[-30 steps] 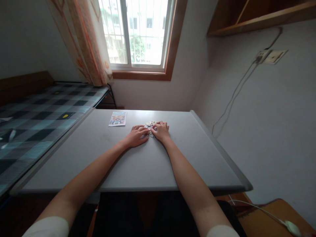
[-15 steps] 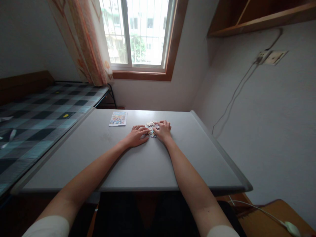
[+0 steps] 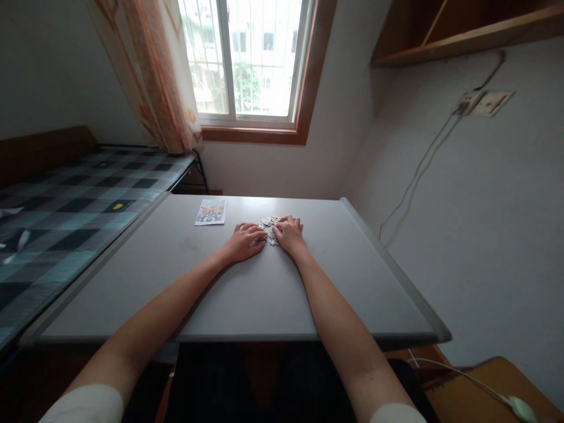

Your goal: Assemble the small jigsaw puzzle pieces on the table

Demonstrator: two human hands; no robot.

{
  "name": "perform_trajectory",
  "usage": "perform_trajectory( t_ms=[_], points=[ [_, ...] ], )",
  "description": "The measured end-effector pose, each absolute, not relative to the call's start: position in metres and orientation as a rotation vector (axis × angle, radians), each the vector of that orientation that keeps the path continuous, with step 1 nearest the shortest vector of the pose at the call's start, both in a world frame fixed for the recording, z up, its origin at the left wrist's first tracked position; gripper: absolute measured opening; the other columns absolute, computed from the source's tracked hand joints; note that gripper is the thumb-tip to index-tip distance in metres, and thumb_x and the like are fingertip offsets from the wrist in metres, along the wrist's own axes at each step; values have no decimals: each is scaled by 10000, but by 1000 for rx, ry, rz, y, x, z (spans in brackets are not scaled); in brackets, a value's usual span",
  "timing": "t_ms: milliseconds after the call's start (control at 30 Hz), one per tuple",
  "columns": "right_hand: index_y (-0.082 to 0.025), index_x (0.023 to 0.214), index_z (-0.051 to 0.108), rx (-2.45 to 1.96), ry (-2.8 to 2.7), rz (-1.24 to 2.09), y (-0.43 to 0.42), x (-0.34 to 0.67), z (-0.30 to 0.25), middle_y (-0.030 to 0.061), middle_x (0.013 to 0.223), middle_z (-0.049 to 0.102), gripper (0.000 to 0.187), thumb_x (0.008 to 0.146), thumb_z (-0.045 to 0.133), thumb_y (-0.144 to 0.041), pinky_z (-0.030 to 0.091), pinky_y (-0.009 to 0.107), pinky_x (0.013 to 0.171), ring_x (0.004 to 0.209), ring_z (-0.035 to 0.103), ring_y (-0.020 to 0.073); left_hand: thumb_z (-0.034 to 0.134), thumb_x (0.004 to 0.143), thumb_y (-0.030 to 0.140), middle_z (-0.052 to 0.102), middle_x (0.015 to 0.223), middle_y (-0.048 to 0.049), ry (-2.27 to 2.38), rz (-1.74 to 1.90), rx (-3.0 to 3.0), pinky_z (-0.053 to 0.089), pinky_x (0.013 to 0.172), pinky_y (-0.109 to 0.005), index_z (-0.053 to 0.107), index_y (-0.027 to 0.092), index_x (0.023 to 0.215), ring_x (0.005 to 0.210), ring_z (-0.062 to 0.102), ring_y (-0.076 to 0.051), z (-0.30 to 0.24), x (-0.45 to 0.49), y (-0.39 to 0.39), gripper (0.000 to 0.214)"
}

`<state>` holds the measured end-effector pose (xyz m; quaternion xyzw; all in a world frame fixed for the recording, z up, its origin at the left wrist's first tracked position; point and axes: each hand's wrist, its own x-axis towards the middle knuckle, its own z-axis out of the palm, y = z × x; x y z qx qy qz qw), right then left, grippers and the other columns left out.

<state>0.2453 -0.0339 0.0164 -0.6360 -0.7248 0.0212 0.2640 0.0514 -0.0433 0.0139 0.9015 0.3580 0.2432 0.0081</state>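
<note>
A small heap of jigsaw puzzle pieces (image 3: 268, 222) lies on the white table (image 3: 264, 294), between my two hands. At its left edge rests my left hand (image 3: 245, 242), fingers spread and bent, their tips touching the pieces. Opposite it, my right hand (image 3: 289, 234) curves round the right side of the heap with its thumb apart from the fingers. Part of the heap is hidden beneath the fingers. Neither hand has a piece visibly gripped. Left of the heap lies a small colourful picture sheet (image 3: 211, 212) with a tree-like design.
A bed with a checked cover (image 3: 88, 194) runs along the table's left side. Behind the table are a window (image 3: 247, 64) and a patterned curtain (image 3: 154, 76). A cable (image 3: 414, 170) hangs down the right wall, and a wooden stool (image 3: 497, 388) stands low at the right.
My right hand has shifted slightly left, its thumb and fingers closer over the heap. The left hand has hardly moved. The picture sheet is where it was.
</note>
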Motion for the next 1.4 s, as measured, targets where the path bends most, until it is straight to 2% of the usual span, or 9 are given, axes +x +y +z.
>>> perform_trajectory(
  t_ms=[167, 267, 433, 567, 700, 933, 1400],
  points=[
    [-215, 885, 702, -1789, -1892, 105, -30, 244, 14, 83, 1113, 547, 271, 896, 463, -341, 342, 361, 876, 1038, 394, 244, 498, 859, 346, 624, 1161, -21, 1113, 775, 2818, 271, 1026, -398, 617, 289, 1136, 1163, 470, -208, 12, 51, -42, 308],
    [-209, 960, 691, -1821, -1820, 75, -29, 244, 15, 91, 1089, 553, 252, 882, 476, -314, 349, 353, 878, 1028, 408, 244, 497, 860, 341, 625, 1156, -19, 1100, 789, 2817, 281, 1018, -391, 621, 287, 1130, 1162, 470, -206, 12, 51, -42, 302],
    [-281, 1151, 630, -1777, -1867, 46, -34, 243, 18, 70, 1162, 550, 315, 864, 504, -317, 352, 371, 895, 1058, 392, 255, 485, 864, 341, 623, 1156, -22, 1100, 775, 2822, 293, 1011, -389, 617, 290, 1139, 1164, 469, -207, 12, 51, -42, 308],
    [-335, 1098, 664, -1719, -2051, 80, -37, 242, 18, 28, 1259, 522, 282, 866, 509, -381, 337, 403, 926, 1113, 354, 267, 480, 866, 355, 618, 1167, -25, 1109, 754, 2822, 300, 1014, -392, 602, 292, 1165, 1165, 468, -210, 12, 51, -41, 329],
    [-322, 1047, 692, -1730, -2093, 90, -37, 241, 19, 22, 1235, 555, 267, 871, 501, -380, 332, 411, 929, 1101, 360, 266, 485, 862, 358, 612, 1181, -29, 1116, 752, 2817, 299, 1018, -401, 589, 294, 1190, 1182, 453, -220, 12, 50, -41, 351],
    [-273, 1127, 652, -1729, -2051, 84, -37, 243, 20, 45, 1204, 592, 307, 879, 484, -340, 323, 398, 922, 1092, 365, 257, 486, 860, 359, 610, 1186, -25, 1113, 755, 2819, 302, 1017, -402, 579, 290, 1206, 1182, 451, -223, 9, 50, -39, 365],
    [-311, 1117, 657, -1759, -2056, 84, -36, 244, 18, 41, 1242, 545, 305, 871, 488, -371, 336, 403, 911, 1103, 368, 272, 475, 868, 356, 608, 1189, -32, 1096, 769, 2815, 332, 1018, -415, 566, 290, 1229, 1196, 445, -232, 9, 50, -39, 378]
  ],
)
